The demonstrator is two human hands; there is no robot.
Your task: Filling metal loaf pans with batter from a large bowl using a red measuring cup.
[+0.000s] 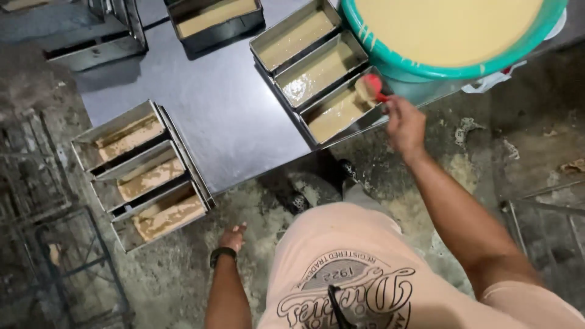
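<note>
Rough, stained concrete floor surrounds a low grey metal table [231, 116], seen from above by a standing person. Over the table's 3 o'clock edge, the right hand [403, 123] is clamped around the handle of a small red scoop [369, 89], whose cup sits coated in pale batter above the nearest pan of a joined set of loaf pans [317, 73]. That scoop looks light and stiff, but its batter-slick cup would be slippery, so the dry handle end, where the fingers already close, seems the sound place to grip; a full cup would likely need to ride level to avoid drips.

Counting outward: one scoop; three pans in this strapped set, each holding a shallow layer of batter. Just at 1 o'clock from the scoop stands one large teal tub [451, 36], filled near the brim with batter and streaked down its side; it looks heavy. At the table's 9 o'clock edge lies a second set of three pans [143, 173], also partly filled. At 12 o'clock sits one single dark pan [216, 19] with batter, and another pan [91, 36] shows at 11 o'clock, its contents unclear.

The left hand [233, 237], a dark band at its wrist, hangs loose and empty, fingers apart, below the table's 6 o'clock edge.
</note>
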